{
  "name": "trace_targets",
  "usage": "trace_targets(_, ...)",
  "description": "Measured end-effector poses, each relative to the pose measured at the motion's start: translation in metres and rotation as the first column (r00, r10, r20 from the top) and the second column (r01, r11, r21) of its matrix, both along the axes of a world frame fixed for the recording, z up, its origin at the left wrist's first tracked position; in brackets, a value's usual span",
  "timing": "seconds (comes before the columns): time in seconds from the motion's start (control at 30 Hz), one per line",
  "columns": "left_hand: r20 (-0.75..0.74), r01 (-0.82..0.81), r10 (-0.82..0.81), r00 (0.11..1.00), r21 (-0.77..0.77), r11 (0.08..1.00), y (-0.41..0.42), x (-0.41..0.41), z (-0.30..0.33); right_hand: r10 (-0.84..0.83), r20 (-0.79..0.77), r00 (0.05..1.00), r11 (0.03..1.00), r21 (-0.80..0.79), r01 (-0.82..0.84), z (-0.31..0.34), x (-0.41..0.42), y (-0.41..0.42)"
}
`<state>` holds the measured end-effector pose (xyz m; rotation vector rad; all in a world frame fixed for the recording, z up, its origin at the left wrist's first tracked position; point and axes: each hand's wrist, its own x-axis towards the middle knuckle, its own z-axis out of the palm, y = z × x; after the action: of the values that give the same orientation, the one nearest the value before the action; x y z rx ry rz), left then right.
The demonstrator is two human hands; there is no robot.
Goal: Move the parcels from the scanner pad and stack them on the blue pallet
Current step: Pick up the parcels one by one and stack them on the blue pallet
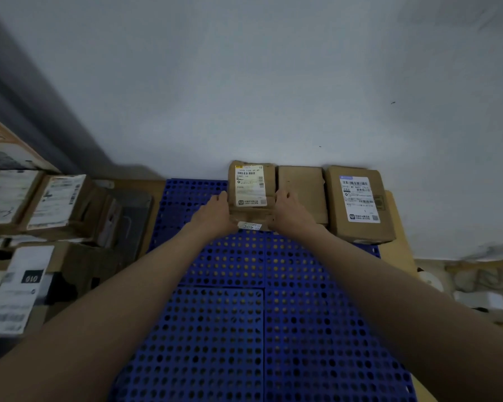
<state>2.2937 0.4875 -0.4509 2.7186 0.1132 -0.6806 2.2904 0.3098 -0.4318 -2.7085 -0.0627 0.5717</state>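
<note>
— How's the light?
— Dim and cool, flat; no glare. The grey wall (pixel 273 68) darkens toward the upper left corner.
— Sharpness?
— Soft all over. Label print on the middle box (pixel 250 187) barely reads. The boxes at the left edge (pixel 26 204) are smeared with blur.
— Distortion?
— Wide-angle bending: the blue pallet (pixel 244 329) fans out and edges curve.
</note>
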Motion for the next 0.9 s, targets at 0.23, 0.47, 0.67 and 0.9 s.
trace_targets(0.23, -0.144, 0.245, -0.221, 0.965, 0.179, 0.953, 0.013, -0.062, 0.055, 0.141, -0.14, 0.98, 0.984, -0.089, -0.154, 0.055, -0.055, 0.0)
trace_targets(0.47, -0.34, 0.297, -0.216, 0.915, 0.205, 0.933, 0.024, -0.145, 0.101, 0.292, -0.328, 0.898, 0.932, -0.112, -0.344, 0.103, -0.129, 0.02)
trace_targets(0.67, -0.316, 0.251, -0.181, 0.931, 0.197, 0.948, 0.053, -0.21, 0.136, 0.377, -0.35, 0.857, 0.904, -0.062, -0.423, 0.14, -0.186, 0.045)
trace_targets(0.9, -0.267, 0.195, -0.147, 0.952, 0.162, 0.967, 0.098, -0.28, 0.163, 0.466, -0.297, 0.834, 0.861, -0.063, -0.504, 0.159, -0.234, 0.081)
